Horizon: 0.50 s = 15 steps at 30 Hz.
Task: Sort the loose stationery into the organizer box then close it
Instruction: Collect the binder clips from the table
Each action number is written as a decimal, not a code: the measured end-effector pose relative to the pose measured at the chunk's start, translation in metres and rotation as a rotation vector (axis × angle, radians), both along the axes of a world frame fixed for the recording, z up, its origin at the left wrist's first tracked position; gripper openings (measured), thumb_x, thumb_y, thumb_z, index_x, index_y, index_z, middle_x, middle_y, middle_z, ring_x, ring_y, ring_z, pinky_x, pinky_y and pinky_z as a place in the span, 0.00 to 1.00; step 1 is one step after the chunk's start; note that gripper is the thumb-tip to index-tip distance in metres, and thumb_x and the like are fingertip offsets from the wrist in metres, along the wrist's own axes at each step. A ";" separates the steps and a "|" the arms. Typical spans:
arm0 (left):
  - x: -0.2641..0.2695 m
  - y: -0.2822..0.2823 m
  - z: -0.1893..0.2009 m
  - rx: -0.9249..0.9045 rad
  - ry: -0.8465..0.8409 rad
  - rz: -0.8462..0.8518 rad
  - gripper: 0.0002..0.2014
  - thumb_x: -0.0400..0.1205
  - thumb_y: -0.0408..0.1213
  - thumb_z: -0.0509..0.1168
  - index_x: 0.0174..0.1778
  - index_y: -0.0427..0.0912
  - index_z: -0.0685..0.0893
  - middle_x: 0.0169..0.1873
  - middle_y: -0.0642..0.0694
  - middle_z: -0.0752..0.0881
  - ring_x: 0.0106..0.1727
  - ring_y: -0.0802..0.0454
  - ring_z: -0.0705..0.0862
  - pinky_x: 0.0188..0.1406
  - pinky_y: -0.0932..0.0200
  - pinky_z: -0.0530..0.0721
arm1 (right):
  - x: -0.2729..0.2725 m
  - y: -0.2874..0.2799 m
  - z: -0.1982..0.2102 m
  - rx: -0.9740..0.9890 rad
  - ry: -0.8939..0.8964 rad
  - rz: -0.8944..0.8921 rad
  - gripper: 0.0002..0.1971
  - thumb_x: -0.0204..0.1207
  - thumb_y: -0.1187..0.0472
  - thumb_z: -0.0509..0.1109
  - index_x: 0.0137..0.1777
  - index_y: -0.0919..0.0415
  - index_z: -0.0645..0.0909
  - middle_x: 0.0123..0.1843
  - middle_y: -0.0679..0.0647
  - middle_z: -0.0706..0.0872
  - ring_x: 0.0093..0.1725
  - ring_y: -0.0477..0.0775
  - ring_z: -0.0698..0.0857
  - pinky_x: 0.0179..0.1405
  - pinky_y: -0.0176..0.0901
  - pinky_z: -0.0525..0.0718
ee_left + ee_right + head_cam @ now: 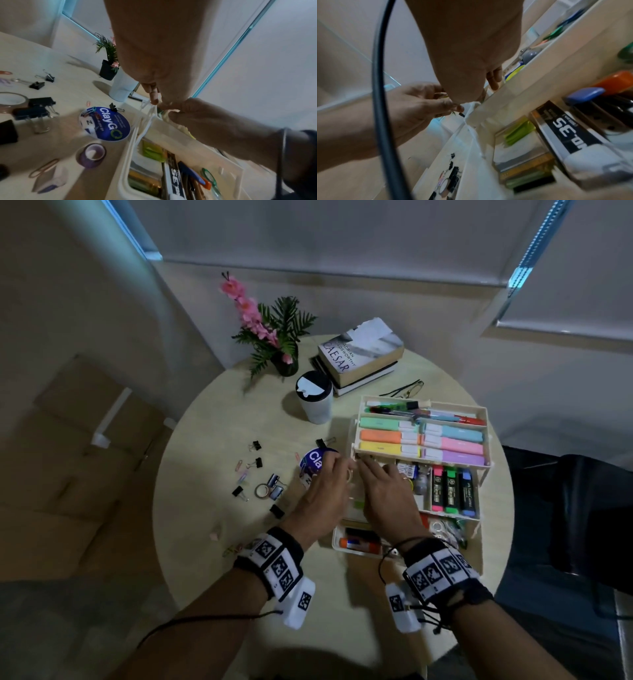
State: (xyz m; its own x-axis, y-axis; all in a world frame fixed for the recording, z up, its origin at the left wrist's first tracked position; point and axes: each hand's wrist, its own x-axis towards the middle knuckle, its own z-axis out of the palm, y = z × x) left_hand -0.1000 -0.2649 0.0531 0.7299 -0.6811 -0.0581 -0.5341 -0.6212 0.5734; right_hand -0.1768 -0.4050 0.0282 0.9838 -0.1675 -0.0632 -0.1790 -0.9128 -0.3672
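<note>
— Where were the black binder clips point(256, 463)?
— Loose at the round pale counter's point(212, 440) left edge. Both hands, left hand point(322, 491) and right hand point(387, 494), pinched the cream plastic tiered organizer box's point(479, 409) corner.
— Handling?
— Light, stiff; probably grip the rims.

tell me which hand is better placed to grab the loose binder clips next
Left. The binder clips lie on the table to the left of the organizer box, on the left hand's side. The right hand is over the box and would have to cross over.
</note>
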 end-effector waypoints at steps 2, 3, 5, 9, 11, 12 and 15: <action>0.003 0.003 -0.007 -0.099 -0.044 -0.028 0.12 0.82 0.23 0.71 0.58 0.40 0.83 0.61 0.47 0.78 0.53 0.58 0.78 0.52 0.74 0.78 | 0.002 -0.003 -0.002 0.020 0.028 0.010 0.36 0.74 0.65 0.52 0.87 0.59 0.67 0.84 0.56 0.75 0.68 0.64 0.75 0.59 0.61 0.84; 0.003 0.003 -0.011 -0.126 -0.045 -0.041 0.10 0.82 0.25 0.73 0.56 0.41 0.85 0.59 0.47 0.81 0.56 0.55 0.80 0.56 0.69 0.81 | 0.000 -0.005 -0.002 0.032 0.014 0.011 0.36 0.74 0.68 0.55 0.87 0.60 0.68 0.84 0.58 0.75 0.71 0.66 0.76 0.64 0.63 0.83; 0.001 0.000 -0.020 -0.100 -0.044 -0.055 0.09 0.80 0.32 0.76 0.52 0.45 0.85 0.54 0.51 0.87 0.59 0.50 0.79 0.59 0.49 0.83 | -0.010 -0.009 -0.001 0.050 -0.078 -0.054 0.34 0.72 0.76 0.65 0.82 0.64 0.76 0.80 0.62 0.80 0.71 0.69 0.79 0.67 0.63 0.81; -0.006 -0.006 -0.029 -0.026 -0.132 -0.088 0.06 0.81 0.43 0.74 0.51 0.51 0.85 0.65 0.53 0.86 0.67 0.44 0.75 0.64 0.37 0.77 | -0.042 -0.002 0.006 0.080 -0.209 -0.171 0.21 0.73 0.77 0.73 0.65 0.65 0.87 0.67 0.63 0.87 0.63 0.69 0.82 0.65 0.65 0.82; -0.004 -0.003 -0.034 0.004 -0.206 -0.087 0.06 0.84 0.46 0.71 0.52 0.49 0.87 0.74 0.48 0.78 0.69 0.42 0.74 0.62 0.38 0.79 | -0.051 0.011 0.012 0.080 -0.205 -0.151 0.16 0.74 0.74 0.74 0.60 0.61 0.87 0.60 0.58 0.87 0.58 0.66 0.83 0.57 0.63 0.83; -0.003 0.001 -0.033 -0.007 -0.215 -0.077 0.08 0.84 0.48 0.71 0.53 0.49 0.88 0.74 0.46 0.76 0.69 0.42 0.74 0.60 0.40 0.79 | -0.053 0.020 0.015 0.072 -0.191 -0.141 0.15 0.74 0.73 0.75 0.58 0.60 0.87 0.58 0.56 0.87 0.55 0.64 0.83 0.53 0.61 0.83; 0.009 0.029 -0.022 -0.116 -0.177 -0.054 0.11 0.86 0.49 0.69 0.56 0.47 0.89 0.70 0.45 0.77 0.67 0.44 0.76 0.59 0.47 0.80 | -0.048 0.056 0.020 0.046 -0.164 -0.090 0.13 0.71 0.71 0.77 0.54 0.60 0.87 0.53 0.56 0.86 0.48 0.63 0.82 0.44 0.57 0.81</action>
